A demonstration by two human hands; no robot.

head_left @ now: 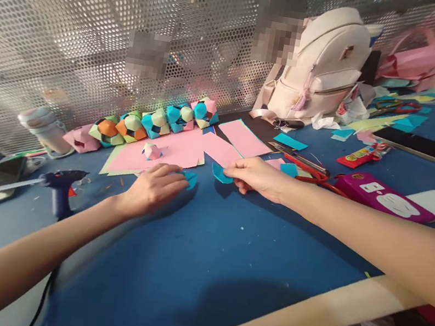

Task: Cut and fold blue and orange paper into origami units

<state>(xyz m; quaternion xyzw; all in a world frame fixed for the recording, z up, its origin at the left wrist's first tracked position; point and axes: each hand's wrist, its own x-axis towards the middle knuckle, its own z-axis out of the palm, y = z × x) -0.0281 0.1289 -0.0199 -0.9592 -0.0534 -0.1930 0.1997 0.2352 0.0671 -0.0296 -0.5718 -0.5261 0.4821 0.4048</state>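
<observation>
Blue paper piece [220, 173]: was pinched at its right edge, appeared folded, sat just above the table [165, 276], near the middle of the view.
Right hand [254, 176]: reached in from the right, closed narrowly, thumb against fingers, on the blue paper piece.
Second blue piece [191, 181]: showed at the left fingertips, partly covered, a little apart from the first.
Left hand [157, 189]: stretched in from the lower left, fingers bent together over the second blue piece; thumb hidden, so could not tell how firmly gripped.
Pink sheets [180, 148]: lay flat just beyond both hands, overlapping, with pale green edges showing below.
Small folded piece [152, 152]: rested on the pink sheets, pink and whitish, near the left hand.
Paper balls [156, 123]: stood in a slanting row behind, coloured pink, orange, green and blue, before the mesh screen [80, 6].
Glue gun [62, 181]: lay beyond the left forearm, nozzle toward the right.
Scissors [308, 169]: lay behind the right forearm, red-handled, near the purple case [382, 196].
Backpack [321, 63]: stood upright against the screen, cream-coloured, farther back on the right.
</observation>
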